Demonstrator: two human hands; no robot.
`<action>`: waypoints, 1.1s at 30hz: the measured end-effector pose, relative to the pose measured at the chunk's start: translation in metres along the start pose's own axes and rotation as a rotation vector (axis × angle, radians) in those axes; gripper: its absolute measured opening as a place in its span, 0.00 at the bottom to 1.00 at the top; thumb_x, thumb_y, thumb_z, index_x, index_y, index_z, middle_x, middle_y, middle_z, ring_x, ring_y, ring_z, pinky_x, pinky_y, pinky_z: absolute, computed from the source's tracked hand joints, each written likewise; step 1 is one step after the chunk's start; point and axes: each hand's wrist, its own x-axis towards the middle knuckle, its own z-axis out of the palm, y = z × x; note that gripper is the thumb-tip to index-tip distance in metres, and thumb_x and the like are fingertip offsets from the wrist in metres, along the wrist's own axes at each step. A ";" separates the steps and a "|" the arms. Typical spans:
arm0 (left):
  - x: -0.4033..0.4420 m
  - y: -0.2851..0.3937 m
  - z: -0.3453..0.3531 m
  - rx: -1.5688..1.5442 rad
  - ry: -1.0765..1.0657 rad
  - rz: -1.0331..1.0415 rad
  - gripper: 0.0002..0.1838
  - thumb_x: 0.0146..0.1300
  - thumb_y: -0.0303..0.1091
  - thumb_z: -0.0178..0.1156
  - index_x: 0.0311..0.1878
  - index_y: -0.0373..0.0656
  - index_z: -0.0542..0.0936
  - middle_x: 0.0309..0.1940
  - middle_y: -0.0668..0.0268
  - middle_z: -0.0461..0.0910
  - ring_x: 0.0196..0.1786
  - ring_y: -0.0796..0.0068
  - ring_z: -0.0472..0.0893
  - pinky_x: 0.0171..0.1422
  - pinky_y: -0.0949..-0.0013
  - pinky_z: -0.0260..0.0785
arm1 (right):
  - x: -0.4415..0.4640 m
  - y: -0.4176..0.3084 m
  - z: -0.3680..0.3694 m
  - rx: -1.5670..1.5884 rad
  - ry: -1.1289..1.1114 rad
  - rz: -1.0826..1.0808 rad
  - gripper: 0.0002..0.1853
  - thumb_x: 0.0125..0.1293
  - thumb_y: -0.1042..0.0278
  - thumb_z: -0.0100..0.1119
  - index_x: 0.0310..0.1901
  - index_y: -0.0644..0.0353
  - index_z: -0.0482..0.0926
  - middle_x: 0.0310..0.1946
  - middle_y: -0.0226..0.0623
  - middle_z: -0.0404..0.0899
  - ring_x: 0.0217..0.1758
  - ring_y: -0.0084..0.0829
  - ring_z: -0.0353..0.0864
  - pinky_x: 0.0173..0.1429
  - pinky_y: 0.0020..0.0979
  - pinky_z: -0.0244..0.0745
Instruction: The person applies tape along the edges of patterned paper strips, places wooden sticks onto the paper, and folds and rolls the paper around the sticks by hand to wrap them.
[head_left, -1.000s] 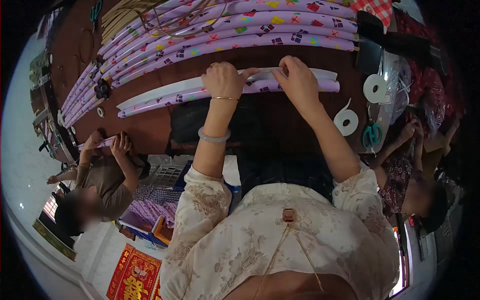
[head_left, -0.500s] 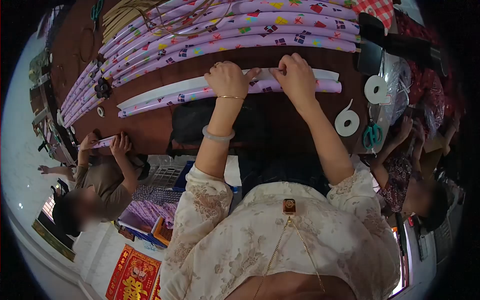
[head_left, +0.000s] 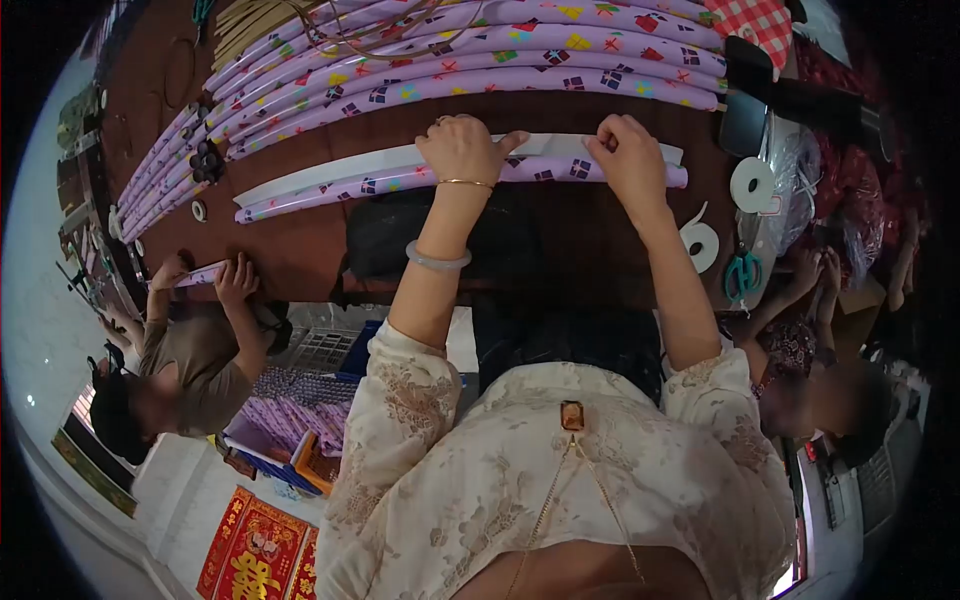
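**Your right hand (head_left: pixel 598 137) has moved away from your left hand (head_left: pixel 475 150), along the patterned purple roll (head_left: pixel 380 185)**

On the brown table (head_left: pixel 290 262), the roll lies lengthwise before you, its white paper edge (head_left: pixel 330 177) raised behind it. Your left thumb rests at that edge, apart from the curled fingers; you cannot tell whether your right fingertips meet. Teal scissors (head_left: pixel 742 278) lie near the white tape roll (head_left: pixel 738 186).

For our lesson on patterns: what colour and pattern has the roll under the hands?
The roll is lilac with small multicoloured gift-box prints, seen in the head view.
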 end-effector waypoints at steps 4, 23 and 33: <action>0.002 0.002 -0.003 -0.030 -0.129 -0.071 0.38 0.34 0.73 0.60 0.25 0.39 0.81 0.27 0.60 0.79 0.32 0.64 0.79 0.37 0.64 0.66 | 0.000 0.015 -0.021 -0.029 -0.036 0.083 0.12 0.51 0.66 0.64 0.25 0.62 0.71 0.23 0.38 0.72 0.28 0.39 0.74 0.33 0.38 0.67; 0.022 0.001 -0.017 -0.020 -0.448 -0.120 0.44 0.35 0.78 0.54 0.35 0.42 0.83 0.37 0.60 0.80 0.42 0.63 0.80 0.42 0.64 0.69 | -0.010 0.015 -0.098 0.198 0.407 0.199 0.09 0.60 0.67 0.58 0.37 0.62 0.72 0.28 0.37 0.74 0.30 0.30 0.74 0.37 0.29 0.70; 0.019 0.001 -0.010 -0.024 -0.365 -0.046 0.44 0.35 0.81 0.51 0.29 0.42 0.83 0.29 0.60 0.80 0.33 0.66 0.80 0.37 0.65 0.70 | -0.021 -0.025 -0.009 -0.167 -0.277 -0.262 0.19 0.47 0.66 0.65 0.43 0.58 0.74 0.40 0.37 0.72 0.48 0.42 0.71 0.51 0.38 0.67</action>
